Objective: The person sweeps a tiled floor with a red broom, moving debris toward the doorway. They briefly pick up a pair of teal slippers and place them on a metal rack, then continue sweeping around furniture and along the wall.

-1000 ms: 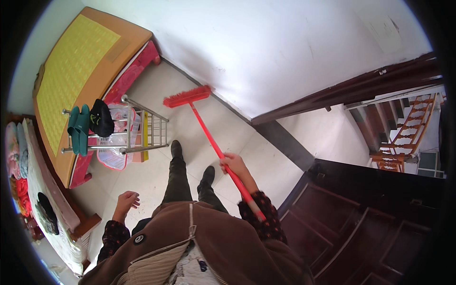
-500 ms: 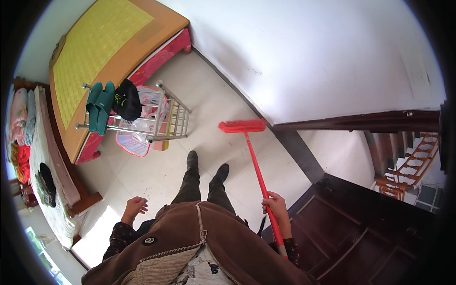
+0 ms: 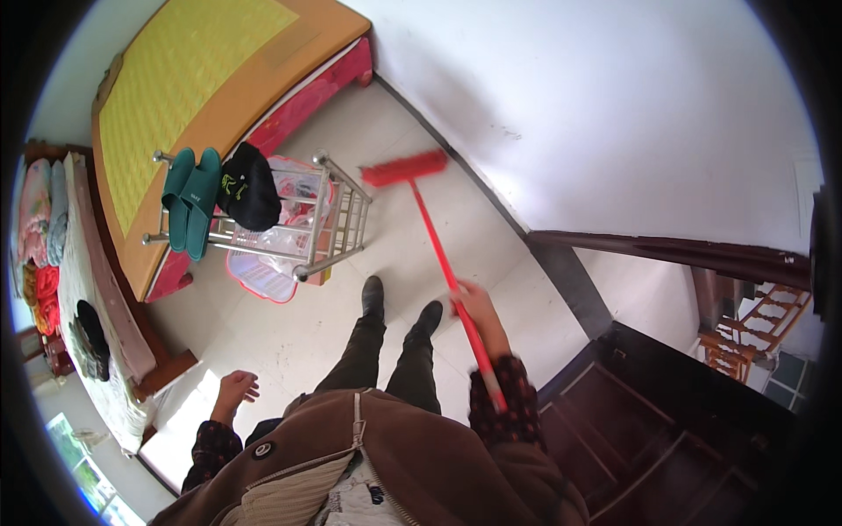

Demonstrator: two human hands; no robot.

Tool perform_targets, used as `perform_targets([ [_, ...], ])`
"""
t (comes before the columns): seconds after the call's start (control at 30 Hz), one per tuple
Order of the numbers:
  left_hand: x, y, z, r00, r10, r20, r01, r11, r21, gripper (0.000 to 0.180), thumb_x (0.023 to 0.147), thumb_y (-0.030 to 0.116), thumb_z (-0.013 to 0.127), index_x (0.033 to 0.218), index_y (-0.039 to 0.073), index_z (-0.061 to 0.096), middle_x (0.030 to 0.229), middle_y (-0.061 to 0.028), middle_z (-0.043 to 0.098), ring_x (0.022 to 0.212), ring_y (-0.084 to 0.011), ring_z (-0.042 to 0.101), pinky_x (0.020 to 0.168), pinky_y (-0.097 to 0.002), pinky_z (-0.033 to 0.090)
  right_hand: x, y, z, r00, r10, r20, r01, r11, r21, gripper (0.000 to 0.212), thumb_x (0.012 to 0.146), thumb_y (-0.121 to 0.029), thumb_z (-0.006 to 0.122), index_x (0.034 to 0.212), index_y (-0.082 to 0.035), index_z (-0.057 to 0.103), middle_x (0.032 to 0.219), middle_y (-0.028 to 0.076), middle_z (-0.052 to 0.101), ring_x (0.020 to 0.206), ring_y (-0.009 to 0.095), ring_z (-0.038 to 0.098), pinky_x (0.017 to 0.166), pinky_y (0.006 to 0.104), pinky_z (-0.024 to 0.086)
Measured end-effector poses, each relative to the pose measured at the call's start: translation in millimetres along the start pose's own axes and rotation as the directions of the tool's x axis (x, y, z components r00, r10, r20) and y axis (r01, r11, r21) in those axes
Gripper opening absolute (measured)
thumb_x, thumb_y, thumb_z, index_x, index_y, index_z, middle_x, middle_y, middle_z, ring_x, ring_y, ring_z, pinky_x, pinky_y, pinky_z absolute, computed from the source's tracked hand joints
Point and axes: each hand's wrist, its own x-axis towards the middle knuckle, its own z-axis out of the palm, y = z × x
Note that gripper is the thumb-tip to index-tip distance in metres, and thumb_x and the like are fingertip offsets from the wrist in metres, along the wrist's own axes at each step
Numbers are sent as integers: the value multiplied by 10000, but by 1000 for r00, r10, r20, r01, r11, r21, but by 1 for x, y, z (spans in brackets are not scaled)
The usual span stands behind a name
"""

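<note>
My right hand (image 3: 481, 309) is closed round the red handle of a broom (image 3: 430, 226). The handle slants up and left from my patterned sleeve to a wide red bristle head, which is blurred and sits low by the floor, between the metal rack and the white wall. The lower end of the handle lies in front of my right forearm. My left hand (image 3: 235, 392) hangs out to the left of my brown jacket, fingers loosely bent and apart, with nothing visible in it.
Ahead on the left, a metal rack (image 3: 346, 237) carries green slippers (image 3: 195, 197), a black bag-like item (image 3: 250, 188) and plastic baskets (image 3: 263, 279). Behind it stands a bed (image 3: 307, 53). Another bed (image 3: 118, 377) lies far left. A dark door (image 3: 614, 421) and stairs (image 3: 763, 320) are right.
My right hand has pushed the broom forward and to the left, bringing its head nearer the rack. The view has shifted a little, and my left hand has dropped slightly lower.
</note>
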Motion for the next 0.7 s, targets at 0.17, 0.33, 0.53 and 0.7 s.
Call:
perform_targets([
  [0.17,28,18,15,994,20,103,-25,999,47,242,862,216,633,937,-12,659,786,-112,674,631,-207,668,521,-305,540,-174,57,-41,897,305,-320,-335,941,-40,547,814,-24,619,1333,40,459,777,101,607,583,172,599,532,354,576],
  [0.33,47,71,53,888,431,163,-460,817,347,227,822,221,685,939,28,662,788,-115,662,652,-245,661,571,-345,534,-251,25,-34,889,274,-368,-319,945,-67,513,808,-28,636,1294,49,492,748,112,621,569,163,599,481,330,543],
  [0.53,-11,218,112,201,972,120,-726,66,685,417,664,127,782,1041,60,616,1121,-151,571,1072,-368,534,877,-459,436,-205,-4,12,956,178,-235,-215,966,-146,500,803,-50,658,1277,30,522,735,87,623,574,131,586,502,284,524],
  [0.7,39,256,127,198,879,434,-710,-177,682,312,679,167,755,954,88,629,1047,-131,577,1067,-330,511,876,-487,385,-142,-7,36,982,132,-133,-162,956,-243,508,786,-66,655,1271,21,530,712,56,596,576,122,575,499,281,517],
])
